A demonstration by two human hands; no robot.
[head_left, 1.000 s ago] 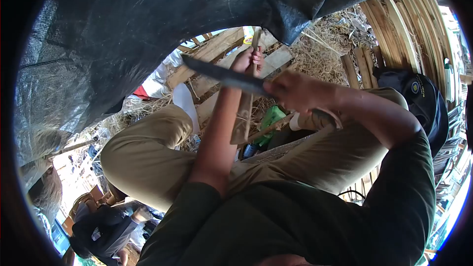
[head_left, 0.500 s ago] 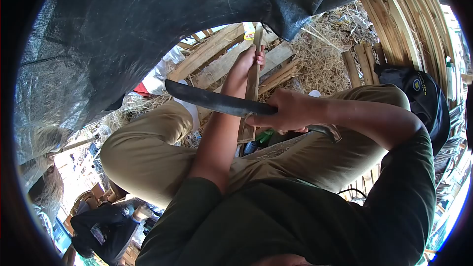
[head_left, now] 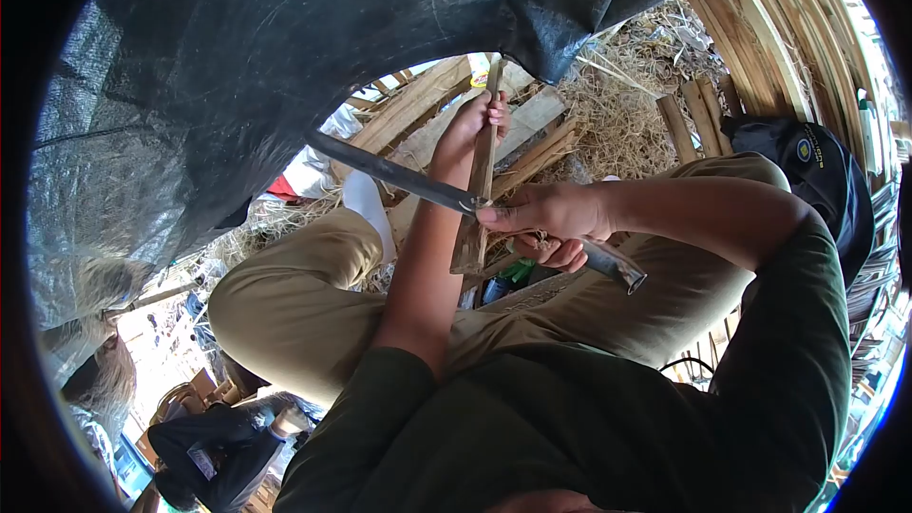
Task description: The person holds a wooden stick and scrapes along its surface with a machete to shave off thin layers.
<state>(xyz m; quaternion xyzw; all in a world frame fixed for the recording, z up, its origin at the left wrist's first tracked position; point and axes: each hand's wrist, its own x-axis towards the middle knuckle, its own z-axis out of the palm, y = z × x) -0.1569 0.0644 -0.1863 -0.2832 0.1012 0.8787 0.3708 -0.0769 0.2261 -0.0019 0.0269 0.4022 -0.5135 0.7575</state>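
Note:
My left hand (head_left: 478,119) is closed around the upper part of a narrow wooden slat (head_left: 483,163), which slopes down toward my lap. My right hand (head_left: 551,214) grips a machete (head_left: 391,171) with a long dark blade and a tube-like metal handle end. The blade crosses over my left forearm and points to the upper left. Near my right thumb, the blade's base meets the slat, and a small curl of wood shows there. Wood bits also cling by my right fingers. The slat's lower end (head_left: 468,261) hangs over the gap between my legs.
Planks (head_left: 404,114) and dry straw (head_left: 617,133) lie ahead on the ground. Long boards (head_left: 760,47) are stacked at the upper right, beside a black bag (head_left: 807,166). A dark tarp (head_left: 285,38) hangs low in front. Another person (head_left: 223,446) is at the lower left.
The machete has rolled so its blade looks narrower, and its handle end has dropped. My right hand has turned, showing its curled fingers. My left hand keeps its hold on the slat.

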